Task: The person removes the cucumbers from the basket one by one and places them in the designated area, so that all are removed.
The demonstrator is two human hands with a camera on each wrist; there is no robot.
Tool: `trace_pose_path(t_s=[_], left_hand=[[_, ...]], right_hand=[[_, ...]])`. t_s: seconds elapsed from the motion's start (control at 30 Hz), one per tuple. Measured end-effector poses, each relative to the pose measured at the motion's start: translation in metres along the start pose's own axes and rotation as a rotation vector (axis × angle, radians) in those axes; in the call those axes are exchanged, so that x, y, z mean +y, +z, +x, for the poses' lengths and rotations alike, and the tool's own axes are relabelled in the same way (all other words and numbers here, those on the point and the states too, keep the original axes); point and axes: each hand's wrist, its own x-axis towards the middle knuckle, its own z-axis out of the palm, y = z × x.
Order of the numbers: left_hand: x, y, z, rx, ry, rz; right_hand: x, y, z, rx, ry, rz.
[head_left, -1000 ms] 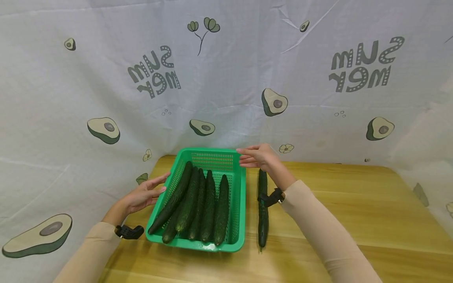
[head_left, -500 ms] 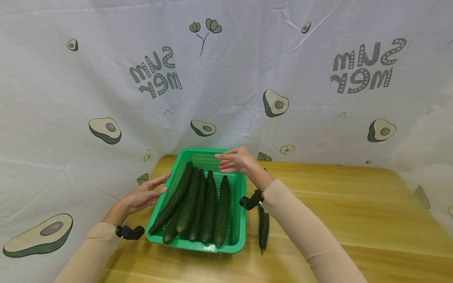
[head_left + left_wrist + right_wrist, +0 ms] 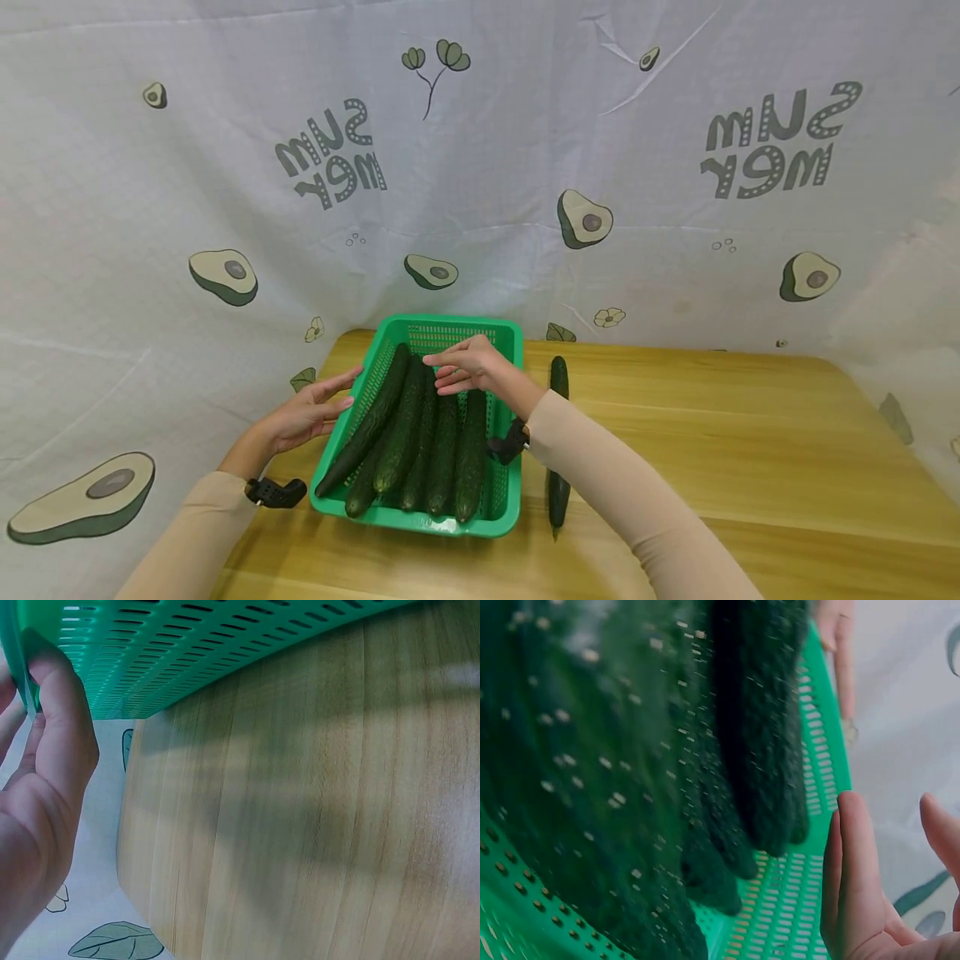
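Green plastic basket (image 3: 513, 492) sits on wood-grain table (image 3: 735, 433), slatted walls, six cucumbers (image 3: 400, 433) visible inside, lying lengthwise side by side, one partly under its neighbours. Leftmost one leans along the basket's left wall. Left hand (image 3: 300, 417) at the basket's left rim, fingers mostly extended and spread from the thumb, touching the rim; whether it bears any weight, can't tell. Right hand (image 3: 468, 367) over the far half of the basket, above the cucumber ends, fingers loosely extended, thumb well apart from them, holding nothing; contact with the cucumbers can't be told. Loose cucumber (image 3: 558, 504) on the table to the right of the basket, near it and roughly parallel to its right side, stalk end at the near end, middle section hidden by right sleeve (image 3: 615, 483). Left sleeve (image 3: 191, 533) beige as well, left of the basket. Black wrist devices (image 3: 276, 492) on both wrists. White cloth backdrop (image 3: 480, 167) behind the basket, printed with avocado halves, flowers and mirrored "summer" lettering.
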Motion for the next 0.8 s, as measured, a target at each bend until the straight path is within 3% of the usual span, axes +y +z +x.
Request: trace_pose_path(t_s=[0.37, 0.8], left_hand=[[0.000, 0.000, 0.000, 0.001, -0.002, 0.012], [0.002, 0.003, -0.001, 0.022, -0.026, 0.017]], right_hand=[[0.013, 0.010, 0.008, -0.032, 0.033, -0.068], [0.026, 0.018, 0.014, -0.072, 0.138, -0.082]])
